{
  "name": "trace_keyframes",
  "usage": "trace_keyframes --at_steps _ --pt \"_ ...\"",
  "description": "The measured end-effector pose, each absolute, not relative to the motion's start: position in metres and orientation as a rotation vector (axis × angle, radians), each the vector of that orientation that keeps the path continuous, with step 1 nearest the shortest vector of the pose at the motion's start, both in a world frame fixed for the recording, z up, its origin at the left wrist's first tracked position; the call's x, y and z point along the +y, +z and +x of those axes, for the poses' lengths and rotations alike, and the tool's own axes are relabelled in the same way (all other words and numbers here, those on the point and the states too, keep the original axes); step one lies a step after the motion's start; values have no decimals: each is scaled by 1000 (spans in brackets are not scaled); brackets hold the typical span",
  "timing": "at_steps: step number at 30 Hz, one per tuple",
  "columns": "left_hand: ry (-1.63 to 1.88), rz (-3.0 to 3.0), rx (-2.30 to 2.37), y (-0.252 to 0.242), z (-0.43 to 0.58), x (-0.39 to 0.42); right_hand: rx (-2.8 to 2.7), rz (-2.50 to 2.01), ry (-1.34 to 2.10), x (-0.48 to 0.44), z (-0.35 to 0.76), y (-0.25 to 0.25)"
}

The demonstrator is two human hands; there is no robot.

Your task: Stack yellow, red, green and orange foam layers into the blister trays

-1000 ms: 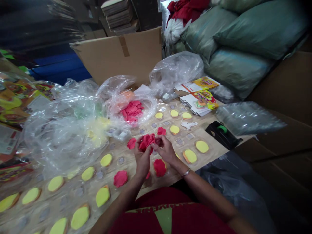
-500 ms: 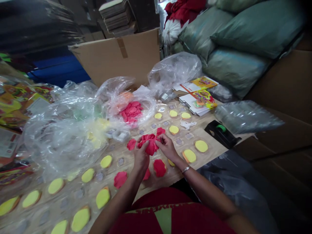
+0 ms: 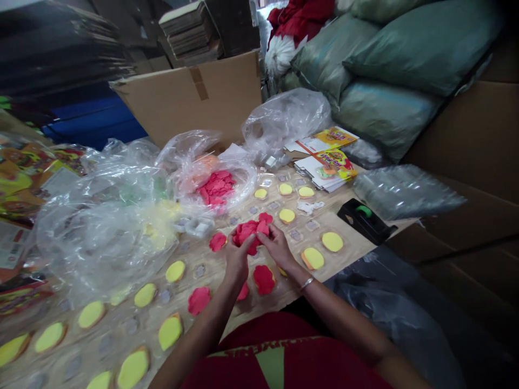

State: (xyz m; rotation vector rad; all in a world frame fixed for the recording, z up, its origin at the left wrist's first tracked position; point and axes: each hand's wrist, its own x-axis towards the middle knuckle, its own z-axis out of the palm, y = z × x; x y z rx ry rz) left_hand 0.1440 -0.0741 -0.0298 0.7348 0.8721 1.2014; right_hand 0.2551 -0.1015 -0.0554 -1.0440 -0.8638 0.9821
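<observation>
Between my two hands is a small stack of red wavy-edged foam pieces point(image 3: 245, 231). My left hand point(image 3: 237, 258) is closed around its left side, thumb on top. My right hand point(image 3: 278, 248), a bangle at its wrist, pinches the stack's right edge. Below, on the table, a red wavy-edged piece point(image 3: 264, 279) lies on a yellow disc in a clear tray. Another red piece point(image 3: 199, 300) lies left of my left forearm, and one more point(image 3: 218, 242) sits just beyond my left hand. Yellow discs point(image 3: 175, 271) stand in rows of clear plastic trays.
An opened clear bag point(image 3: 217, 189) holds more red pieces. Crumpled plastic bags point(image 3: 105, 227) cover the left side. A tape dispenser point(image 3: 365, 220) stands at the right table edge, near printed cards point(image 3: 330, 167) and a bag of clear plastic point(image 3: 407, 190). A cardboard box point(image 3: 186, 97) rises behind.
The view has shifted slightly. My fingers have moved a little on the red stack, and the piece at my right fingers now sits higher. Both hands still hold the stack.
</observation>
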Motion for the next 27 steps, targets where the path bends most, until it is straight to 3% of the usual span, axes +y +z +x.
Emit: trace_keyframes --at_steps 10,19,27 --pt "1372 686 832 -21 145 -77 -747 -979 1181 -100 253 -60" --pt "1151 402 775 -19 139 -63 -518 -877 1313 -101 260 -57" --pt "1324 790 780 -17 146 -75 -602 -914 1348 -107 276 -57"
